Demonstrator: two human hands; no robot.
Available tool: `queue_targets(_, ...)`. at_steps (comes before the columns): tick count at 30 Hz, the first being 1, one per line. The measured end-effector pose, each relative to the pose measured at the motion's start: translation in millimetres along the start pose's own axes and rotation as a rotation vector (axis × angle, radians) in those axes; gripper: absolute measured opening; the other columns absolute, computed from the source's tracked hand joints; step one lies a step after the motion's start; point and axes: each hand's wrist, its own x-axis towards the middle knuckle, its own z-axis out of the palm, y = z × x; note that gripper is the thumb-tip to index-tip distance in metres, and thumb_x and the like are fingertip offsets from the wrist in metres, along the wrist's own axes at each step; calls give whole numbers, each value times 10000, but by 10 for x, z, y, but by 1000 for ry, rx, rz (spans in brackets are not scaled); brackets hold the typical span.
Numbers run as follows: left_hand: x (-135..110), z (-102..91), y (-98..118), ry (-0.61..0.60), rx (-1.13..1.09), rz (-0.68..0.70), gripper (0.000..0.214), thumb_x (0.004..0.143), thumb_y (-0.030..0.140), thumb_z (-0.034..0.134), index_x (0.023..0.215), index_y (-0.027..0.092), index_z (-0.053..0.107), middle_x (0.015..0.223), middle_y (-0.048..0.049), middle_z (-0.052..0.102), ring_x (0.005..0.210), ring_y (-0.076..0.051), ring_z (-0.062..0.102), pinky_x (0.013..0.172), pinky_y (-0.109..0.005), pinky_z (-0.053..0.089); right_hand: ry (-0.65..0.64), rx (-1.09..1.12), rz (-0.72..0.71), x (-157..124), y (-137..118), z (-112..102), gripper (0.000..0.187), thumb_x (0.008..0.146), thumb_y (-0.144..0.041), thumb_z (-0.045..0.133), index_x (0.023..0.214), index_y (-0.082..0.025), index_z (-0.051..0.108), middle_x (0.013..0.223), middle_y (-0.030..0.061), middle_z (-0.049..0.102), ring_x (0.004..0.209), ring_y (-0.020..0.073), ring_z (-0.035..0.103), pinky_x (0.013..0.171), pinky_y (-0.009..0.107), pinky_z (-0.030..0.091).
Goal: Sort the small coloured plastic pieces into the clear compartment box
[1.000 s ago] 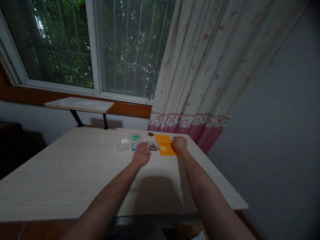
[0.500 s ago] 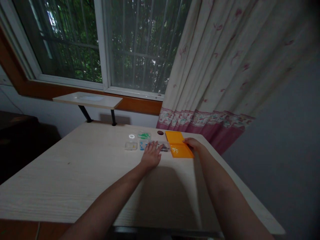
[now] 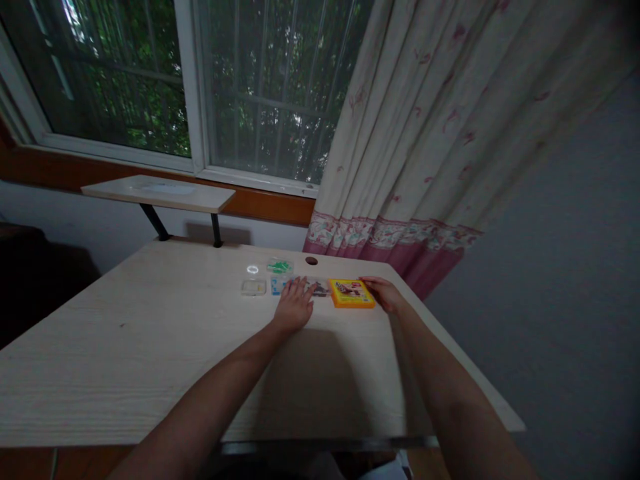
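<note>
A flat orange plastic box (image 3: 352,293) lies closed on the desk, a printed yellow label on its lid. At its right edge is my right hand (image 3: 384,293), fingers stretched toward the box's back right corner; whether they touch it is hard to tell. My left hand (image 3: 295,307) rests with spread fingers over two small clear cases. One is a case of blue pieces (image 3: 275,286), the other a case of dark pieces (image 3: 321,287); the hand partly hides both. Behind them sits a clear case of green pieces (image 3: 279,267).
Left of the blue pieces is another clear case (image 3: 254,287), its contents too small to name. A bright white ring (image 3: 253,269) shows behind it. The pale desk (image 3: 150,347) has a round dark hole (image 3: 311,261) and a raised shelf (image 3: 200,198) at the back, near a curtain (image 3: 380,167).
The orange box was lying open with small white pieces inside; its lid has swung toward me and shut. My left hand has stayed over the cases. The view has shifted slightly.
</note>
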Motion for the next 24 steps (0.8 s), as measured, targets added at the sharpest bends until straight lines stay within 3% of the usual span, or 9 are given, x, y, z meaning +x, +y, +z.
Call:
queue_targets(4,0,-11,6,3,-2,1,509,934,340,469,1433,243,449,1513,-109,402,1416,-292,332,1183,-480,226,26,11,-7,-61,-1,18,176,721,-220,706,894,-187,691,968,67,754,905,179,708,873,299,564)
queue_targets(6,2,-14,5,7,-6,0,501,934,334,466,1427,245,456,1512,-112,403,1416,-292,334,1181,-483,230,28,-46,-14,-89,-17,91,270,770,-276,691,1024,-185,670,1009,79,746,912,187,709,857,314,570)
queue_targets(9,4,-8,1,4,-15,2,505,929,325,470,1428,248,453,1512,-115,402,1416,-295,332,1172,-497,242,32,-390,-58,-148,-37,263,447,870,-396,598,1264,-187,571,1130,98,711,993,201,689,868,345,562)
queue_targets(13,6,7,-5,-1,-17,4,511,936,334,456,1439,245,439,1516,-119,396,1419,-299,327,1171,-504,234,69,-770,-148,-262,-14,481,542,863,-474,606,1330,-204,557,1432,114,509,1337,252,454,1098,402,384)
queue_targets(15,9,12,-8,-11,-10,1,508,938,337,449,1437,243,442,1520,-118,389,1419,-300,325,1174,-499,225,105,-1039,-200,-325,16,548,542,908,-511,525,1375,-235,525,1524,99,389,1406,265,351,1149,431,294)
queue_targets(17,12,13,-11,-23,-3,-1,511,936,333,449,1439,243,439,1522,-117,386,1419,-302,326,1173,-498,223,129,-1261,-241,-380,41,589,526,963,-518,392,1420,-269,471,1549,87,348,1407,259,348,1147,438,281)
queue_targets(21,14,2,-17,-33,-2,3,519,930,325,458,1441,245,433,1519,-119,389,1415,-299,333,1172,-504,223,124,-1427,-270,-458,28,639,512,997,-465,272,1450,-282,422,1542,81,364,1398,259,358,1129,492,277)
queue_targets(24,18,-22,-11,-41,-6,-4,512,929,318,460,1436,249,438,1516,-117,395,1414,-292,336,1175,-499,223,127,-1533,-289,-509,-64,682,498,999,-406,260,1446,-266,429,1530,95,381,1423,295,305,1132,599,178)
